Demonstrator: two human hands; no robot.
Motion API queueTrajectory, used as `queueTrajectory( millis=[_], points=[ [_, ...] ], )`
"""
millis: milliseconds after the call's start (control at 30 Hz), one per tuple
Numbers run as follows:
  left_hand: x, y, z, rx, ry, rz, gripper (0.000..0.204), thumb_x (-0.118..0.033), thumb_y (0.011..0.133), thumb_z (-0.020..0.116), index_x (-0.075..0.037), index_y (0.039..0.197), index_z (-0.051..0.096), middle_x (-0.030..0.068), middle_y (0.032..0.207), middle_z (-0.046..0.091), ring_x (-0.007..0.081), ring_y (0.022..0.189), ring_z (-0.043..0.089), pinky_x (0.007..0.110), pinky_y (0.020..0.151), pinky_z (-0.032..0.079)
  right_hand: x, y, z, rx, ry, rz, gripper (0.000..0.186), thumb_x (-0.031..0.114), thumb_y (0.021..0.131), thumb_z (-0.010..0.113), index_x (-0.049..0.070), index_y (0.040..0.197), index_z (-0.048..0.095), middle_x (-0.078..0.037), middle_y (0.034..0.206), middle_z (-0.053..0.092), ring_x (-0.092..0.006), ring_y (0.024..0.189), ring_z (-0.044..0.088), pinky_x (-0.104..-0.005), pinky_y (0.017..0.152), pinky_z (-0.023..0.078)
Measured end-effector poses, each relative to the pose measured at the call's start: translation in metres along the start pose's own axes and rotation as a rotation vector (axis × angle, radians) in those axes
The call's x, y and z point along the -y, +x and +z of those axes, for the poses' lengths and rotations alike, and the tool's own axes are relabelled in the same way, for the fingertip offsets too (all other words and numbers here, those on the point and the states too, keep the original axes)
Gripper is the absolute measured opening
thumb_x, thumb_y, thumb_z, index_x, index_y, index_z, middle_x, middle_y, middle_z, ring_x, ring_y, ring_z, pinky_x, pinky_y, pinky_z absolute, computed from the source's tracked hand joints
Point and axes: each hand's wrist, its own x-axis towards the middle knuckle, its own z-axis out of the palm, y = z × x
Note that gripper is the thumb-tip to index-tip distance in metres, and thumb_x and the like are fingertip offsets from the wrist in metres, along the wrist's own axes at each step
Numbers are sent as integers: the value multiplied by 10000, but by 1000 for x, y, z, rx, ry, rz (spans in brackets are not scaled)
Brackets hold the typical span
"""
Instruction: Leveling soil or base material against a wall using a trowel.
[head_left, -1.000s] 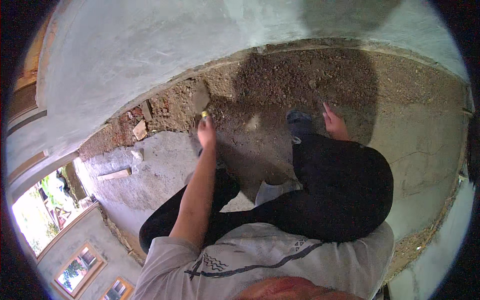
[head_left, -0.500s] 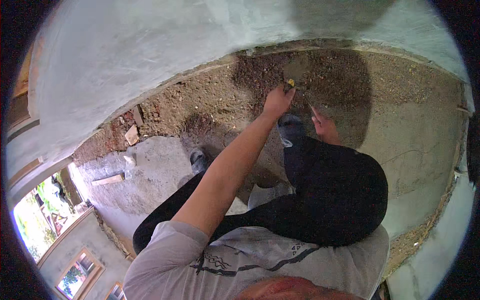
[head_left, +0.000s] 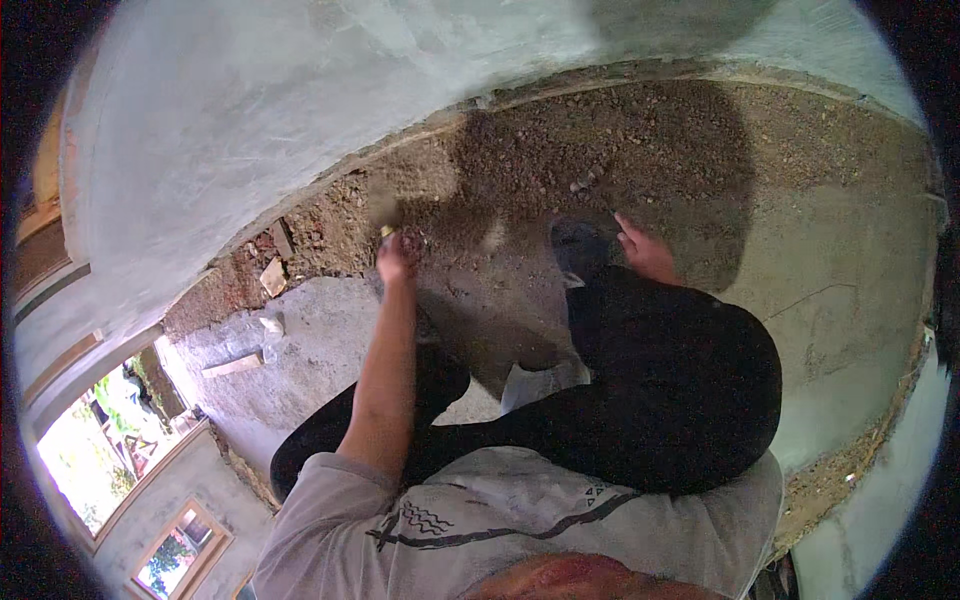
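Note:
My left hand (head_left: 396, 258) reaches out to the left with its fingers closed round the handle of what looks like a trowel (head_left: 384, 208). Yellow shows at the handle by my fist; the greyish blade is smeared by motion over the loose gravelly soil (head_left: 335, 225). Near my right shoe (head_left: 582, 245), my right hand (head_left: 650, 258) is held low beside the knee. One or more of its fingers stretch out toward the ground; the rest are partly hidden by my leg. I make out nothing held in it.
A curved plastered wall (head_left: 300, 90) runs along the far side of the dirt strip. Smooth grey concrete (head_left: 840, 260) lies to the right. At left are a broken tile piece (head_left: 273, 278), a short wood strip (head_left: 232, 366) and a doorway (head_left: 110, 430). Small stones (head_left: 582, 184) lie beyond my shoe.
My left hand has swung left and somewhat nearer with the trowel, from beyond my right shoe to the soil at the left. My right hand stays almost in place.

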Motion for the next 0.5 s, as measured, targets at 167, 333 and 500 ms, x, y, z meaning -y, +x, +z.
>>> queueTrajectory(
  millis=[167, 333, 500],
  points=[
    [-32, 33, -97, -70, 474, 320, 272, -364, 933, 645, -127, 832, 559, -20, 600, 481, 117, 431, 411, 287, 376, 301, 8, 9, 5, 73, -38, 128, 460, 351, 1034, 432, 234, 1479, 423, -158, 1404, 536, -366, 1246, 551, -434, 1044, 432],
    [-41, 40, -135, -368, 597, 332, 444, -443, 908, 653, -1, 875, 637, 108, 685, 629, 249, 633, 593, 423, 620, 486, 50, 23, 9, 190, -124, 162, 473, 344, 1037, 433, 235, 1496, 401, -170, 1342, 585, -324, 1195, 602, -411, 977, 476],
    [19, -46, -83, 104, 761, 356, 467, -385, 947, 631, -5, 1217, 600, 221, 1097, 661, 309, 957, 644, 418, 845, 492, -4, 19, 22, 41, -130, -27, 484, 330, 1035, 440, 224, 1505, 389, -223, 1103, 650, -368, 989, 657, -437, 862, 506]
  ],
)
